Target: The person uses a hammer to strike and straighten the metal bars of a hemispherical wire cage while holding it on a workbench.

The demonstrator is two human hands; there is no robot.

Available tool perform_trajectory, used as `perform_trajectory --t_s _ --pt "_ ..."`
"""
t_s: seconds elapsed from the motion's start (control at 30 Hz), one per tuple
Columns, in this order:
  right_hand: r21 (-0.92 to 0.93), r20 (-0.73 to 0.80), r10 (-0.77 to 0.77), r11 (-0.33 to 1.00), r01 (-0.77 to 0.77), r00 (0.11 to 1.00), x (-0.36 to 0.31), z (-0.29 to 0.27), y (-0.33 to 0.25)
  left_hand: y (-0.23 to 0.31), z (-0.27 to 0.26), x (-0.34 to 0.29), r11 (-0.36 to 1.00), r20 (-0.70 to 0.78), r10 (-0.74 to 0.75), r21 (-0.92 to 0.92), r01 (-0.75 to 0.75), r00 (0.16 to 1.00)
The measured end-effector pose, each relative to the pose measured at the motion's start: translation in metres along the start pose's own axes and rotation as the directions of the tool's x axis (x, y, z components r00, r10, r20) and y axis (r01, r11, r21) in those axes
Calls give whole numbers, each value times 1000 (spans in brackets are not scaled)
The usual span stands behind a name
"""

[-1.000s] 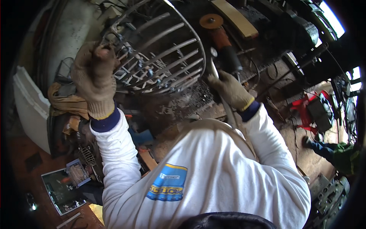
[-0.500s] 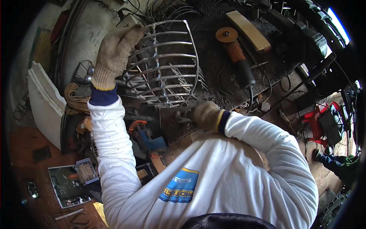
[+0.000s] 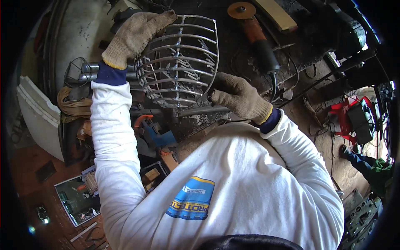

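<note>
A curved cage of welded metal bars [image 3: 178, 68] with a central spine is held up over the dark workbench. My left hand [image 3: 132, 38], in a beige knitted glove, is closed on its upper left edge. At the cage's lower right rim is my gloved right hand [image 3: 243, 98], its thumb and fingers bent around the edge; the fingertips are partly hidden. A grey metal bar [image 3: 206, 110] lies just below the cage. Loose cut rods show through the gaps between the bars.
An angle grinder [image 3: 258, 39] with a tan disc lies to the right of the cage, beside a wooden block [image 3: 277, 14]. A blue and orange clamp-like tool [image 3: 158, 133] sits below left. A red stool [image 3: 343, 118] and another person's leg [image 3: 358, 162] are at the far right.
My right hand has risen from below the cage to its right rim and turned. The cage has tipped slightly and shifted right, with my left hand still on it.
</note>
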State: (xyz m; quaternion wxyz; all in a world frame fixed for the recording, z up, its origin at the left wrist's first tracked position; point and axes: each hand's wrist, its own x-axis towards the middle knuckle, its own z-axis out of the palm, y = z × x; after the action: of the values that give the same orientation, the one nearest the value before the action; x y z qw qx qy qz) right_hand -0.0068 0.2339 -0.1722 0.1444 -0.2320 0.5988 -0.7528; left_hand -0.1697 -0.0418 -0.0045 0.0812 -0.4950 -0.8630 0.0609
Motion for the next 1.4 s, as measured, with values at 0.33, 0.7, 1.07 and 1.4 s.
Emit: perform_trajectory --t_s 0.33,0.7,1.07,1.4 --pt "271 -60 222 942 -198 973 -5 1 6 -2 50 42 992 97 -10 -126 22 995" --pt "286 49 187 939 -193 981 -13 10 2 9 39 26 941 246 -264 -146 305 933" --pt "282 -64 160 950 -136 985 -11 1 -2 36 8 -4 995 4 89 41 -89 996" --pt "303 -17 213 932 -198 977 -14 -2 -10 60 9 -11 869 4 -366 -356 343 931"
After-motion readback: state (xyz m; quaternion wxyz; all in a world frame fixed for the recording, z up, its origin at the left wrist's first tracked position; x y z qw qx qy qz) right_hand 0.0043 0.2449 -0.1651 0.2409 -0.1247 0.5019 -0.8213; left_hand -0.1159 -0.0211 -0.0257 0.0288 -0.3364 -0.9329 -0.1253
